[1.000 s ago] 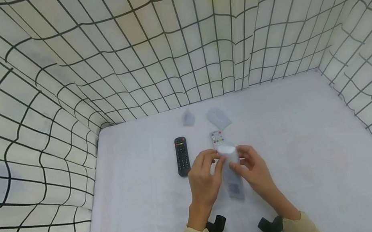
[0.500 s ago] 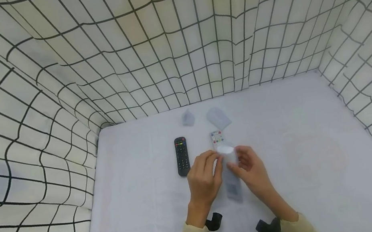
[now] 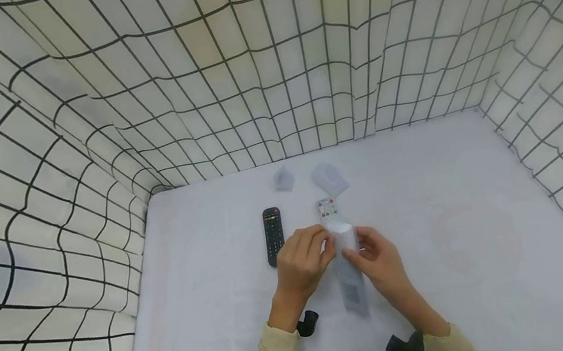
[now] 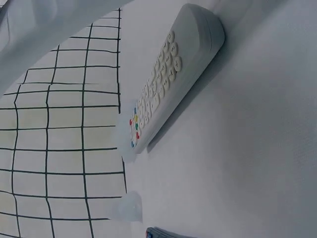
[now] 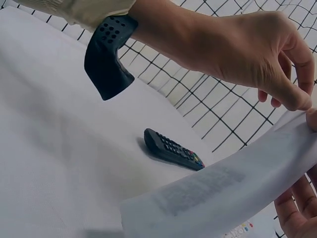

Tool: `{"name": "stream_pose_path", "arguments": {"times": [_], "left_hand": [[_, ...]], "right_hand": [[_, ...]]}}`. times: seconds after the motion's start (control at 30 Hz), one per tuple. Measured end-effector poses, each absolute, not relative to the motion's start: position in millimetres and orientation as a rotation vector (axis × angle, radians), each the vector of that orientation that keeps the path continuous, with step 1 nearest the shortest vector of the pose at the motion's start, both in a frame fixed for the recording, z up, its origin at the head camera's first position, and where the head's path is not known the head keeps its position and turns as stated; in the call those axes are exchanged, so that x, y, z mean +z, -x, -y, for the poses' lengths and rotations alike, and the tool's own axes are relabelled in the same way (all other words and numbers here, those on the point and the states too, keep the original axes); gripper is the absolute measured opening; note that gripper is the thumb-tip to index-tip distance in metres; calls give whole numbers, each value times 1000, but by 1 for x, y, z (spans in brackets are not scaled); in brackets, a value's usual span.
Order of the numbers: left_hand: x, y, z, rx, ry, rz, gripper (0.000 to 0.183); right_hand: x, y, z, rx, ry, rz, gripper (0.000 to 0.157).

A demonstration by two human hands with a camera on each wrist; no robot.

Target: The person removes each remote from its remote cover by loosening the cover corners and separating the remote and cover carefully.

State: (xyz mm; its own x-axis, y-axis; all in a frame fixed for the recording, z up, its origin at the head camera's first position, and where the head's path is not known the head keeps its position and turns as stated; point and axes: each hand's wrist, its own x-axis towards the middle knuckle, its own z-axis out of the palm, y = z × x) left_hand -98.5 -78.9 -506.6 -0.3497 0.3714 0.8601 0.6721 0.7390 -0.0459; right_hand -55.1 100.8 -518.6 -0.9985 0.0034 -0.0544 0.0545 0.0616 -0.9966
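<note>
Between my two hands, above the table, is a long frosted plastic sleeve (image 3: 351, 287) with faint printing on it. My left hand (image 3: 298, 262) pinches its upper left edge between thumb and fingertips. On the other side, my right hand (image 3: 381, 261) holds the sleeve's top part, thumb in front and fingers behind. The right wrist view shows the sleeve (image 5: 208, 198) slanting down from the pinching left hand (image 5: 262, 54). A white remote control (image 4: 163, 82) lies on the table just beyond, its near part hidden by the sleeve in the head view.
Left of the hands lies a black remote control (image 3: 273, 235), buttons up. Two pieces of thin clear plastic (image 3: 284, 179) lie near the table's back edge. White cloth with a black grid (image 3: 266, 79) walls the table (image 3: 476, 218) at the back and sides.
My left hand has shifted slightly left, its forearm swinging left. The sleeve's lower end has moved a little toward me. Both hands keep their hold; the remotes stay put.
</note>
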Motion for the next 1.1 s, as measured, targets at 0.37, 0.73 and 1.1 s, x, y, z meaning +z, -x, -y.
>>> {"name": "stream_pose_path", "arguments": {"times": [0.37, 0.73, 1.1], "left_hand": [[-502, 104, 83, -388, 766, 1970, 3], [-500, 109, 90, -476, 745, 1977, 7], [-499, 108, 94, -732, 732, 2071, 7]], "right_hand": [[-516, 52, -98, -2098, -56, -2294, 41], [-513, 49, -103, -2082, 75, -2361, 40], [-511, 48, -112, -2090, 165, -2379, 41]]}}
